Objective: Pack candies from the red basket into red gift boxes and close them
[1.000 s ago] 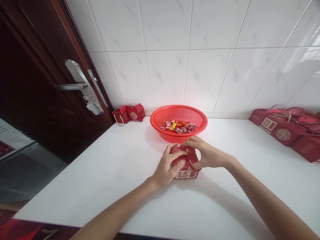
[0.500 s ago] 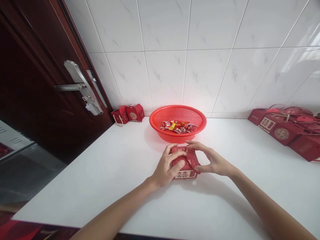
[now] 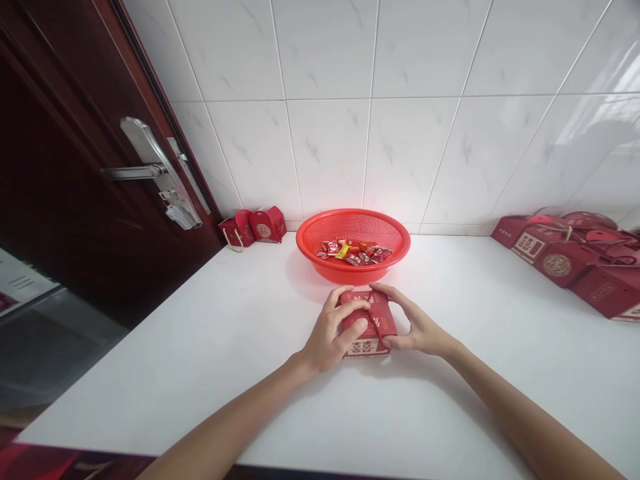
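Note:
A small red gift box (image 3: 385, 317) with cream lettering on its front sits on the white table, between my two hands. Across its top runs a twisted red cord (image 3: 374, 323). My left hand (image 3: 330, 333) grips the box from the left, index finger and thumb pressing on the top beside the cord and the other fingers at the far left edge. On the right side, my right hand (image 3: 417, 327) is wrapped round the box. Its thumb lies at the near end of the cord, and its fingertips rest at the far edge.
Behind the box stands a red plastic basket (image 3: 305, 248) holding wrapped sweets (image 3: 357, 255). Two small red boxes (image 3: 267, 225) are by the wall at the left. Several larger red boxes (image 3: 557, 263) with handles fill the right side. A dark door (image 3: 60, 133) borders the table.
My right hand has closed in on the box's right side, its thumb moving left with the cord's near end. My left hand keeps its grip. The view has shifted slightly.

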`<state>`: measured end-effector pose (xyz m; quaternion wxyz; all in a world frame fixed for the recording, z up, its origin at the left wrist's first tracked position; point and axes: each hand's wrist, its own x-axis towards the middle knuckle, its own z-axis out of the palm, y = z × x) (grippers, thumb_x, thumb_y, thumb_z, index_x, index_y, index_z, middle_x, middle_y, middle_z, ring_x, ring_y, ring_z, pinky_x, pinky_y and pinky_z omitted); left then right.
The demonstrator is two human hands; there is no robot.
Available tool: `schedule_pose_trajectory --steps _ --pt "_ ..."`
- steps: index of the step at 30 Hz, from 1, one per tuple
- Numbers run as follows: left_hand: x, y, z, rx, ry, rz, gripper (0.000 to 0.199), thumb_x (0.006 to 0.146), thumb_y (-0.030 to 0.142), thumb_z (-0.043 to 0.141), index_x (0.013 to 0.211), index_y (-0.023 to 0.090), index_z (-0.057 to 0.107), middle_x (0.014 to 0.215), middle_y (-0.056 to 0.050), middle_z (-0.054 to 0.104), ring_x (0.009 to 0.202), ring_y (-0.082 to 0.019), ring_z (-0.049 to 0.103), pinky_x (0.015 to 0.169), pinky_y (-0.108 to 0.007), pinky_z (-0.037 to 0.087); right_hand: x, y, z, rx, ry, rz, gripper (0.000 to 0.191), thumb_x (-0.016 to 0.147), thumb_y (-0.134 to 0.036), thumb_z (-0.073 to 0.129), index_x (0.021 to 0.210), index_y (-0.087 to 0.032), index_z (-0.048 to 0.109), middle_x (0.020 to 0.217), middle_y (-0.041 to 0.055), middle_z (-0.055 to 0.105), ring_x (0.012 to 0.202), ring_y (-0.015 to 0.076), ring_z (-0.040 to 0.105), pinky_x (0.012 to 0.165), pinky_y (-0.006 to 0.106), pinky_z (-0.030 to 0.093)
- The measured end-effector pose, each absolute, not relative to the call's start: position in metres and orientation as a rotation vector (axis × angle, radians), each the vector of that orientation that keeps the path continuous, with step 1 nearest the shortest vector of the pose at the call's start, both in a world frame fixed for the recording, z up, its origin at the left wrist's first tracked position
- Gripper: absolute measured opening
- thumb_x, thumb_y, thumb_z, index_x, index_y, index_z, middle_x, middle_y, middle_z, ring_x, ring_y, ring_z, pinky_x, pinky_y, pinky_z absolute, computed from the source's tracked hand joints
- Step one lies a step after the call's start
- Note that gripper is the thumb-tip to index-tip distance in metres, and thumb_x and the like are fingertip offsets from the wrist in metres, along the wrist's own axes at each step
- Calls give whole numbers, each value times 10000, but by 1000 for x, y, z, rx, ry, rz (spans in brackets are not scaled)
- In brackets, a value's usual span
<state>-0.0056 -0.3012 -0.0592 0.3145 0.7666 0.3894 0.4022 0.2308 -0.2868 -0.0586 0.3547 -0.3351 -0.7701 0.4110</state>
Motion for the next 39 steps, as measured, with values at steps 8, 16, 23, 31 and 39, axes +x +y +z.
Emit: schedule_pose_trajectory --steps 8,16,23,31,39 --pt "-8 -301 -62 2044 1032 1040 382 983 447 531 1274 263 695 1498 -115 409 1434 -328 418 1220 -502 341 228 -286 -73 -831 -1965 1086 941 790 -627 762 1540 -267 321 1519 149 474 1399 350 460 1148 535 398" --pt "-9 -301 -62 2067 1019 997 420 1017 479 481 1337 287 675 1583 -102 324 1478 -335 360 1234 -514 316 224 -284 -78 -750 -1820 1359 1039 719 -624 833 1531 -315 264 1577 155 390 1392 343 480 1130 535 413" --pt "-9 -299 -62 2095 1029 1021 372 1004 433 512 1286 271 693 1537 -108 395 1442 -328 411 1216 -514 346 222 -287 -78 -738 -1717 1459 1073 691 -586 870 1532 -328 254 1534 155 443 1387 338 484 1101 526 434" --pt "-11 -298 -62 2073 1045 1030 378 999 448 519 1285 279 700 1512 -103 413 1441 -325 410 1222 -500 345 221 -284 -81 -741 -1768 1219 986 697 -665 832 1475 -317 336 1527 158 448 1417 360 443 1160 574 349" --pt "-10 -299 -62 2049 1058 1020 390 1008 451 504 1311 285 686 1504 -103 407 1440 -321 408 1218 -499 343 224 -285 -79 -640 -1671 1542 934 783 -614 785 1510 -338 267 1543 153 428 1439 335 425 1158 557 349"
